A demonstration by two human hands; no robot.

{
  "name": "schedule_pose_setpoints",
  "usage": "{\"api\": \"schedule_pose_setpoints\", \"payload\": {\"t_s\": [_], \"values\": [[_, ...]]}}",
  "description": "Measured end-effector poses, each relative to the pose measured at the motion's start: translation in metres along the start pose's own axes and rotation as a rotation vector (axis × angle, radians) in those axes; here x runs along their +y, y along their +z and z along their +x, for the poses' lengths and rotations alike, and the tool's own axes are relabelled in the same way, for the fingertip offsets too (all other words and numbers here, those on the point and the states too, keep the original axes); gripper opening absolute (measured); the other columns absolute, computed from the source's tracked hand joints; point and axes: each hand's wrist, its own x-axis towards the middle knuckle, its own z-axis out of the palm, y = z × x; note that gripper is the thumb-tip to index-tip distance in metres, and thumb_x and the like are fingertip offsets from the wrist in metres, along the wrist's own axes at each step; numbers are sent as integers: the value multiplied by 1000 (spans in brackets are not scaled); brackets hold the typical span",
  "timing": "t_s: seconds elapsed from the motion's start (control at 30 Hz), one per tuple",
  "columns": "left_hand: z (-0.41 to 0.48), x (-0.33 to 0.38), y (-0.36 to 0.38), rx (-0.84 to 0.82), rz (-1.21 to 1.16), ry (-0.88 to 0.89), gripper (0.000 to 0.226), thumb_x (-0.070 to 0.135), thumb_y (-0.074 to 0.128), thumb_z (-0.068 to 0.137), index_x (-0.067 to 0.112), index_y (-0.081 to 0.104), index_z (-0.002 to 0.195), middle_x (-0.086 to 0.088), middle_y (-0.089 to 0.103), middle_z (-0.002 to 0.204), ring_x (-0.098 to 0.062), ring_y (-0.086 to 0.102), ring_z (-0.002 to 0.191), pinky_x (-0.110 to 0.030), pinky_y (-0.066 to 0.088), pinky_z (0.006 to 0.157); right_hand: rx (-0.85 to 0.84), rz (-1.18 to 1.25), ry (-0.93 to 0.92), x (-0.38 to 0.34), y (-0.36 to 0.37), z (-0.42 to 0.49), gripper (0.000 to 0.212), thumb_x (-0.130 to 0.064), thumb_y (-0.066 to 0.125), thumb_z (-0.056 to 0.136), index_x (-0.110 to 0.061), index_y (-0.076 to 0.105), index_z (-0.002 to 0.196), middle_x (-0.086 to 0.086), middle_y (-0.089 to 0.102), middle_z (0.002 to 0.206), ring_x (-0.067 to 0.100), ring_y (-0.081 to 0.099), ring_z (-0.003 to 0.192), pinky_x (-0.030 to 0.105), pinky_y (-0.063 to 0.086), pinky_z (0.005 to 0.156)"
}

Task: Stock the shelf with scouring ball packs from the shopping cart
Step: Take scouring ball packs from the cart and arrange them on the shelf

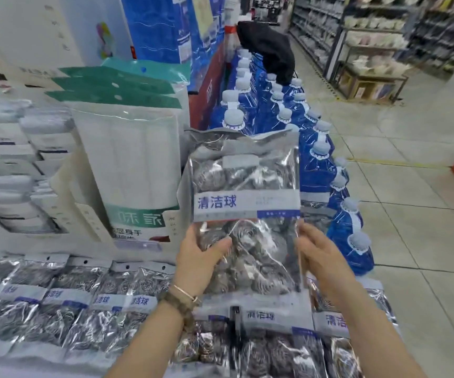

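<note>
A shop: rows of blue capped liquid bottles (317, 159) line a tiled aisle opposite shelves of white crockery (367, 36).

Views: one, worn on the person's head.
Height: standing, above the row of packs (65, 296) laid along the bottom of the frame.
Facing: forward and down, along the tiled floor (411, 200) that runs off to the upper right.
Nearness: close; left hand (201, 257) and right hand (321, 257) reach in from the bottom edge and hold a pack (245, 186) at frame centre.
Far reach: aisle shelves (370, 36) at top right, small and blurred.
Lens: wide, edges bent and soft.
</note>
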Motion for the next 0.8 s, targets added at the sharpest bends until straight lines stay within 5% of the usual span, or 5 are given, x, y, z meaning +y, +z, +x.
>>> {"api": "schedule_pose_setpoints", "payload": {"t_s": [0.2, 0.37, 0.53, 0.67, 0.8], "values": [[58, 17, 11, 42, 61, 148, 48, 13, 69, 79, 30, 43, 115, 9, 58, 114, -8, 58, 103, -29, 48, 89, 238, -299, -318, -23, 27, 49, 51, -11, 73, 80, -15, 51, 125, -13, 57, 112, 7, 54, 102, 20, 43, 89], [86, 4, 20, 120, 137, 153, 43, 11, 68, 81, 24, 46, 116, 11, 57, 109, -5, 54, 101, -20, 41, 88, 350, -331, -388, -12, 37, 87, 26, -6, 70, 82, -16, 49, 92, -15, 47, 75, 6, 45, 69, 22, 34, 70], [92, -17, 26, 265, 282, 138, 51, 16, 67, 83, 11, 44, 128, 1, 58, 117, -10, 51, 102, -14, 34, 83, 331, -379, -407, 10, 43, 105, 21, -6, 68, 84, -11, 47, 83, -14, 47, 69, 16, 46, 69, 22, 31, 62], [95, -37, 28, 302, 372, 65, 57, 19, 65, 85, 7, 38, 133, -9, 56, 127, -25, 53, 114, -24, 38, 88, 294, -444, -378, 29, 45, 110, 20, -10, 67, 85, -13, 48, 81, -13, 48, 67, -1, 44, 63, 10, 32, 55], [93, -52, 31, 299, 435, -8, 56, 19, 64, 85, 4, 37, 133, -14, 51, 133, -29, 49, 121, -33, 38, 98, 233, -462, -321, 43, 44, 114, 12, -8, 65, 87, -9, 53, 85, -6, 55, 72, 10, 50, 67, 16, 33, 59]]}}
